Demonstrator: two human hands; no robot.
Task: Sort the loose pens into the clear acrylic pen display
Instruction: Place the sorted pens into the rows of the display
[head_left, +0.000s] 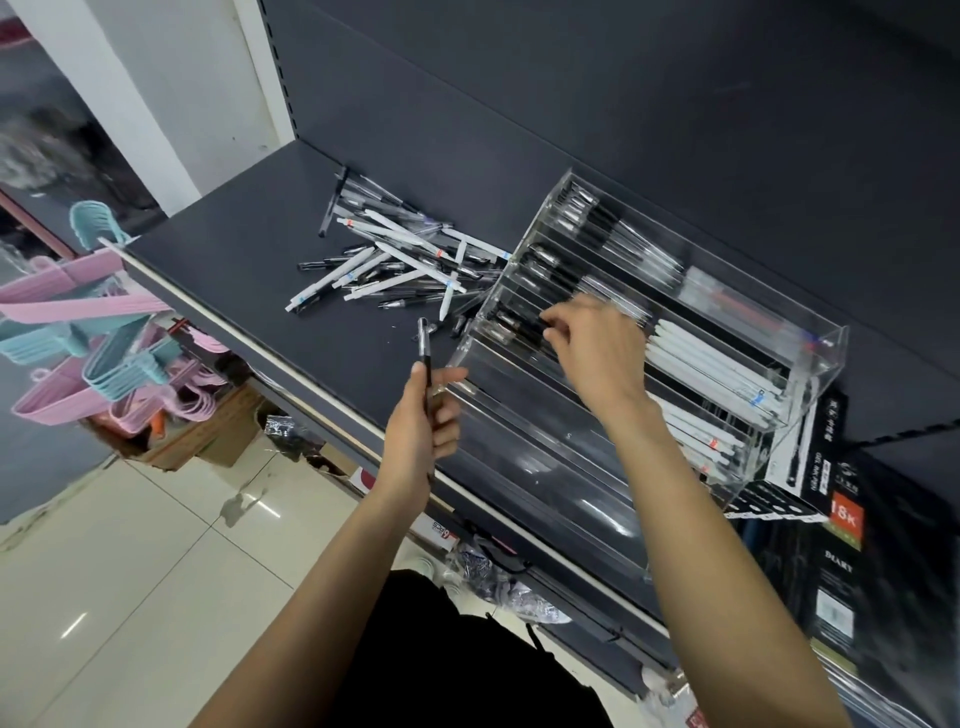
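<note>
My left hand (423, 415), low in the centre of the frame, was curled round a black pen (425, 358), which stood nearly upright with its upper end poking out above my thumb and forefinger. My right hand (592, 345), just right of centre, reached down into the clear acrylic pen display (810, 358), its fingertips pinching a dark pen (519, 325) that lay in one of the middle slots (the exact compartment was hard to tell through the glare). The display sat tilted on the dark shelf (249, 260), filling the right-hand middle of the frame; its upper slots held black pens and its right-hand slots white ones, while the slots nearest me looked bare. The loose pens (400, 260), black and white mixed, lay in a heap on the shelf at upper centre, just left of the display and touching its corner. At the left edge hung pink and blue plastic hangers (88, 332), and dark notebook packs (841, 561) stood at lower right, below the display.
</note>
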